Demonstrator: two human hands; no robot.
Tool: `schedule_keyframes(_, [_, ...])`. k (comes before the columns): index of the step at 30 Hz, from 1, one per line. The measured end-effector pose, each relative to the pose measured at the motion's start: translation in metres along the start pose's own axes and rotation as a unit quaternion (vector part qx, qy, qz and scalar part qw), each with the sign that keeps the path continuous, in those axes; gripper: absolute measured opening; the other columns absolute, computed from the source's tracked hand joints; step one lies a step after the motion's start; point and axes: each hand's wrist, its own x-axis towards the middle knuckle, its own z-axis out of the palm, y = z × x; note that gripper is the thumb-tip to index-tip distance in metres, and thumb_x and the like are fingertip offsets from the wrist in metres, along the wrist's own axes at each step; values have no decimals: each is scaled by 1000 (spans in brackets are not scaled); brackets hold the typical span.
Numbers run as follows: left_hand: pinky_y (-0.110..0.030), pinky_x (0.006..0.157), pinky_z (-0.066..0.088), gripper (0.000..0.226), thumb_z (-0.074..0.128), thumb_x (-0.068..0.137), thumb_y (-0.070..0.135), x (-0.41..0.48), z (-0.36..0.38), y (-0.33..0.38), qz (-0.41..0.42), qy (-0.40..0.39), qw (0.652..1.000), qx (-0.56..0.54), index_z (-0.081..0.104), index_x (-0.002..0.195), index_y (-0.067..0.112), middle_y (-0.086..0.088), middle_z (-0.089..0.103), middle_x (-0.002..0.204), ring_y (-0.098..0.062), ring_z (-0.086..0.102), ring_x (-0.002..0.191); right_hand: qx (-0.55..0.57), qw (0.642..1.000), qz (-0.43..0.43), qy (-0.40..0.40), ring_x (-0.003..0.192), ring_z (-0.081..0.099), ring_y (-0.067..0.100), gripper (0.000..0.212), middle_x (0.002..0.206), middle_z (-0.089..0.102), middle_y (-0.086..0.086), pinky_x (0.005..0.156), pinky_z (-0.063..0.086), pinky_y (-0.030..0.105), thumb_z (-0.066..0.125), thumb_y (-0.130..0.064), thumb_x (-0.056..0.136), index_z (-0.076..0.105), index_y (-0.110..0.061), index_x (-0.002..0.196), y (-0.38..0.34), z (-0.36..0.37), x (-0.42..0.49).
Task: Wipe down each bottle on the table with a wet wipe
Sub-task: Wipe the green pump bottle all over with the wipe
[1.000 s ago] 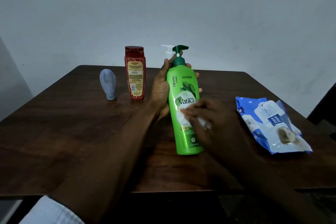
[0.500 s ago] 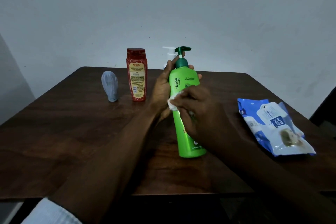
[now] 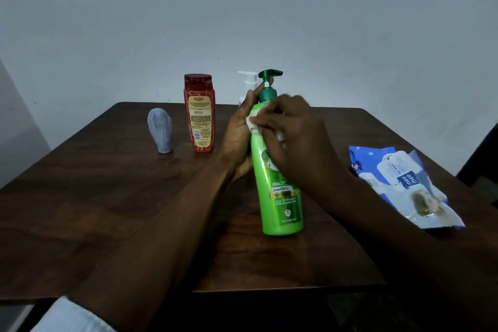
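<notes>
A green pump bottle [image 3: 280, 197] stands near the middle of a dark wooden table [image 3: 107, 210], its top leaning slightly toward 11 o'clock. The person's left hand [image 3: 238, 137] grips its upper body from the 9 o'clock side, fingers curled round behind the dark green pump collar. The right hand [image 3: 299, 137] comes in from 3 o'clock, its fingertips bunched on a crumpled white wet wipe [image 3: 253, 122] and pressing it against the bottle's shoulder. The plastic is opaque, so its fill cannot be told. Below the hands the label shows "HEAL", cut off by the wrist, then "SHAMPOO" on a white band. The lines under that are too small to read.

At 12 o'clock, behind the left hand, the head of a white pump bottle [image 3: 248, 81] shows; its body is hidden. At 10 o'clock stands a red bottle [image 3: 200, 113] with a red cap. Its cream label, headed what looks like "Karthika", faces the camera above fine print and a barcode. Just beyond it, at 9 o'clock of the red bottle, a pale blue-grey tube [image 3: 160, 129] stands on its cap.

At 3 o'clock, well apart from the green bottle, a blue-and-white wipes pack [image 3: 401, 183] lies flat by the table's edge, with "mee mee" printed on a blue patch beside its white flap. A white sleeve [image 3: 70, 315] shows at 7 o'clock.
</notes>
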Motion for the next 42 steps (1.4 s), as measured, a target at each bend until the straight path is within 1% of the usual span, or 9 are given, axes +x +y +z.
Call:
schedule_keyframes(3, [-36,91,50,41,46,97,46,-1,0,2,-10,12,1000,5,63,102,8,-5,62,98,-27,58,100,8,999,-25,-47,97,62,27,24,102,65,13,88,46,28,65,-2,83,77,-5,104,-4,-8,-30])
schedule_keyframes(9, [-44,94,50,47,33,106,47,0,-2,1,-8,20,999,31,60,107,9,-5,62,102,-29,61,100,61,996,58,-11,94,67,15,23,103,71,8,83,54,28,68,-1,85,78,-10,103,19,-33,-50])
schedule_keyframes(14, [-32,78,57,56,32,106,42,-4,3,0,9,-9,998,67,80,90,17,-7,72,88,-19,69,79,38,994,79,65,83,65,14,19,91,69,7,75,48,17,70,-2,87,79,-11,102,30,-21,1])
schedule_keyframes(21, [-35,80,60,49,29,105,48,-2,0,2,30,-25,999,-9,52,130,13,-11,67,97,-24,68,91,-15,1000,-19,-3,93,59,32,26,100,65,16,82,45,33,63,0,83,76,-4,104,-1,-9,-3])
schedule_keyframes(24, [-48,100,47,58,28,99,62,1,-6,2,27,-23,999,29,51,131,20,-11,61,106,-36,58,107,19,997,-53,-61,98,60,27,29,105,65,16,87,48,34,56,-5,86,76,-5,107,-1,-18,-43])
schedule_keyframes(28, [-68,113,22,50,32,100,56,3,-9,-1,17,-44,998,45,53,131,23,-11,59,112,-38,55,112,68,996,18,-55,98,65,16,20,104,67,7,90,51,27,67,-3,86,79,-11,99,6,-38,-76])
schedule_keyframes(34, [-41,94,50,51,39,102,26,4,0,-2,35,-27,995,92,38,152,15,-13,60,109,-27,60,98,78,992,93,45,87,68,9,16,98,72,3,75,56,27,73,-8,89,78,-13,103,32,-34,-26])
schedule_keyframes(38, [-48,111,36,54,51,96,20,3,6,2,46,-18,994,100,42,149,16,-12,56,118,-24,55,107,68,993,63,76,89,66,11,18,94,69,6,78,53,24,73,-4,88,78,-11,103,24,-28,-4])
schedule_keyframes(42, [-34,86,53,60,57,92,21,5,7,8,49,-1,991,127,42,150,22,-8,54,117,-19,58,96,77,996,34,30,99,65,13,21,103,69,9,89,47,16,70,-2,89,77,-8,108,8,-31,-29])
